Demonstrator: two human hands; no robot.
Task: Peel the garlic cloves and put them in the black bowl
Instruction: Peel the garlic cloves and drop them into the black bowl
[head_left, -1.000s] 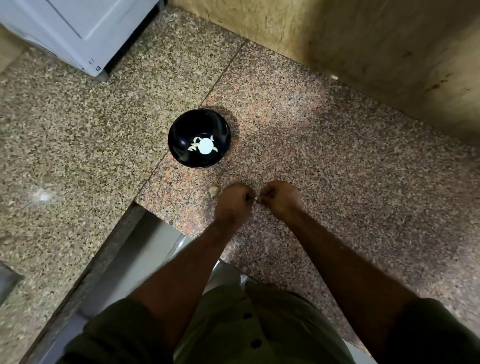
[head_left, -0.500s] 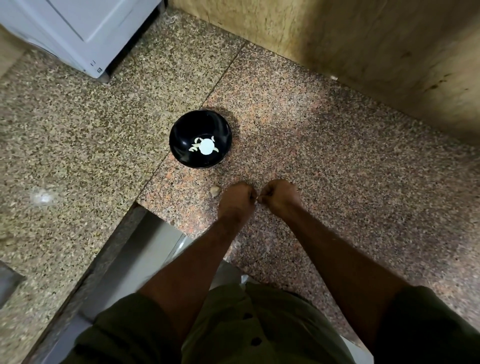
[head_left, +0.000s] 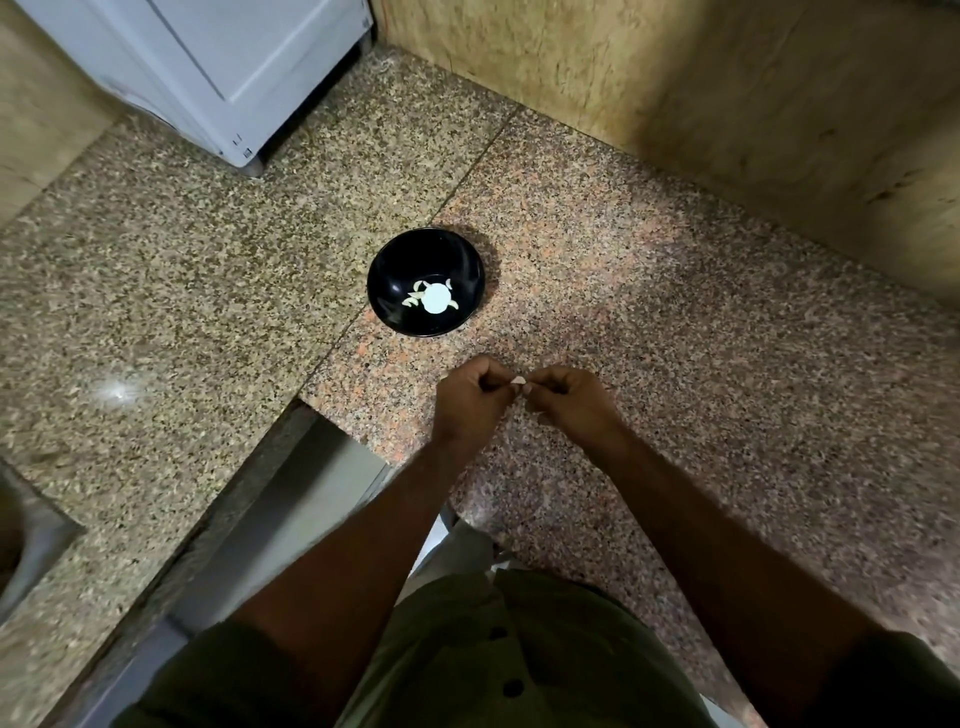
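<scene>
Both hands meet at frame center, just below the bowl. Left hand (head_left: 470, 397) and right hand (head_left: 566, 402) have fingers curled, fingertips pinching 1 garlic clove (head_left: 518, 383) between them; a pale sliver of it shows in the gap. Can't tell how much skin is left on it, too small.

Handling, my read: the clove is tiny, light and firm, with papery skin that tears rather than slides. Once bare it's probably a bit slick, so it could pop out of a fingertip pinch. Best hold looks like 1 hand pinching the body while the other hand's nails work the skin from an end. No real force needed; squeezing too hard bruises it.

Black bowl (head_left: 462, 249) sits on the tabletop (head_left: 649, 322) just above the hands, near but not touching. Inside: several peeled cloves (head_left: 413, 299) around a bright white round spot at the bottom, probably glare or a mark, can't tell. Short drop from hands to bowl.

Upper left: a white appliance (head_left: 234, 67). Upper right: a tan wall (head_left: 727, 88). Bottom of frame: an olive shirt (head_left: 467, 660).
</scene>
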